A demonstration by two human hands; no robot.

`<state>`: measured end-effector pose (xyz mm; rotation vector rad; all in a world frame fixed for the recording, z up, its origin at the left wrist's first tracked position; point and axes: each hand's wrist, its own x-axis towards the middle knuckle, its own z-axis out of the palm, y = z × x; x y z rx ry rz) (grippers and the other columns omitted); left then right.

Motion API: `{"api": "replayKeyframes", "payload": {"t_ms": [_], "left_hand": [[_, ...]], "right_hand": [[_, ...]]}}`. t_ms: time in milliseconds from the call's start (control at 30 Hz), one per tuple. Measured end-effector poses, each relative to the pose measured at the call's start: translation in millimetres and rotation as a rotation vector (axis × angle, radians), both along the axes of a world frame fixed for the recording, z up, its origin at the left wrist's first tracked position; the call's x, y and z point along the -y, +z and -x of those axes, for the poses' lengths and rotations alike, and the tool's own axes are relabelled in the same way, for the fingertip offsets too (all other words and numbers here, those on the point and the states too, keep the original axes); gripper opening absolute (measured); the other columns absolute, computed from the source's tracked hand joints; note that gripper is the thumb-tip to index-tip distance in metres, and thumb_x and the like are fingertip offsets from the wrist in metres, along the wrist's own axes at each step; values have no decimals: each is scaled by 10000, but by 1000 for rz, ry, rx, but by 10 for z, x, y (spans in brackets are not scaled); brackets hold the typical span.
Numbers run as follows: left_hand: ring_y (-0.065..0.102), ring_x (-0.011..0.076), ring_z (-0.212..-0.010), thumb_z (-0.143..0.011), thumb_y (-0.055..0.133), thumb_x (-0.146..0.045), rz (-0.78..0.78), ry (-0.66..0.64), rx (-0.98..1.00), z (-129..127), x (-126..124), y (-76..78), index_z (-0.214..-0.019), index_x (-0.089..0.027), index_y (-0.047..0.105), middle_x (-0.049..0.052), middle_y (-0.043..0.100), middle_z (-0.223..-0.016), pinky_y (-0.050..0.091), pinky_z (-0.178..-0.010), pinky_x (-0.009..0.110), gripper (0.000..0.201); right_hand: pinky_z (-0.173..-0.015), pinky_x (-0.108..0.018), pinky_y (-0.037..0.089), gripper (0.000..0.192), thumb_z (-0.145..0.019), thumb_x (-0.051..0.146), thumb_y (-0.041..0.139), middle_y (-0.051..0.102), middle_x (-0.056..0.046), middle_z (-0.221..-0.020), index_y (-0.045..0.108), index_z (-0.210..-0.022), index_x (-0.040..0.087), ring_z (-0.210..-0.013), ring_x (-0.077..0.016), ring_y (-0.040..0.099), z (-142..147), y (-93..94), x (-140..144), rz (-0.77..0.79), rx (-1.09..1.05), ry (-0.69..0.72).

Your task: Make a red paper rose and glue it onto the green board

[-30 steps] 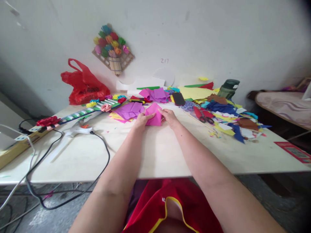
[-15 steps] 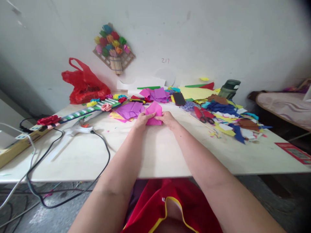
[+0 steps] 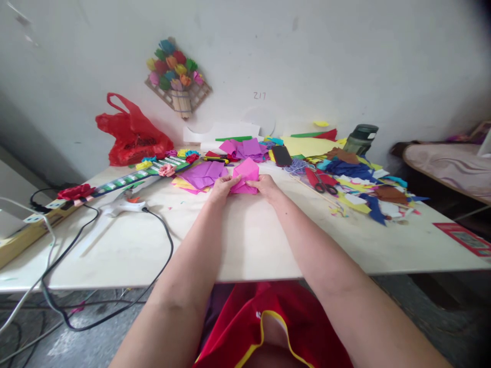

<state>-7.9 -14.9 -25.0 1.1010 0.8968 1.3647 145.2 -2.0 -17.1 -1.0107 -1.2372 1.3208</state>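
A pink sheet of paper (image 3: 246, 175) lies partly folded on the white table (image 3: 245, 240), held between both of my hands. My left hand (image 3: 221, 187) pinches its left edge and my right hand (image 3: 267, 185) grips its right edge. Just left of the sheet lies a stack of purple and yellow paper squares (image 3: 201, 175). More purple and pink sheets (image 3: 245, 148) sit behind it.
Red-handled scissors (image 3: 321, 181) and a heap of coloured paper scraps (image 3: 364, 189) lie to the right, with a dark phone (image 3: 282, 155) and a green bottle (image 3: 359, 139). A glue gun (image 3: 123, 204) with black cable, a flower-decorated strip (image 3: 130, 178) and a red plastic bag (image 3: 132, 134) are at left.
My hands have drawn closer together on the pink sheet and its shape has changed as it is folded. The view shifted slightly.
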Motion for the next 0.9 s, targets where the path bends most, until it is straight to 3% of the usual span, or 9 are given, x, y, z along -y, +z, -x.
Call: {"api": "replayKeyframes", "payload": {"t_ms": [133, 267, 567, 900], "left_hand": [[502, 105, -443, -499, 828, -426, -13, 46, -162, 14, -9, -12, -635, -137, 651, 18, 594, -529, 403, -435, 228, 365], [425, 74, -396, -515, 817, -458, -61, 109, -270, 2, -24, -13, -566, -147, 608, -3, 538, -485, 350, -380, 207, 379], [432, 75, -438, -559, 779, -496, -85, 119, -365, -20, -4, 14, -664, -125, 645, -14, 532, -524, 349, -409, 207, 408], [563, 129, -607, -550, 789, -460, -131, 66, -232, -37, -9, -18, -768, -128, 686, 15, 625, -641, 434, -560, 232, 411]], "right_hand": [[-572, -239, 456, 183, -534, 175, 803, 605, 18, -485, 652, -620, 118, -505, -109, 565, 1, -7, -5, -9, 8, -6], [-577, -246, 459, 198, -533, 195, 808, 609, 13, -497, 652, -629, 119, -514, -115, 574, -5, -28, -18, -4, 3, 15], [-594, -253, 462, 195, -518, 193, 807, 604, 19, -489, 658, -622, 122, -517, -117, 572, -2, -32, -24, -5, 8, 0], [-549, -226, 433, 202, -543, 244, 797, 612, 16, -492, 669, -630, 114, -494, -100, 539, -17, 9, 29, -6, 11, 75]]}}
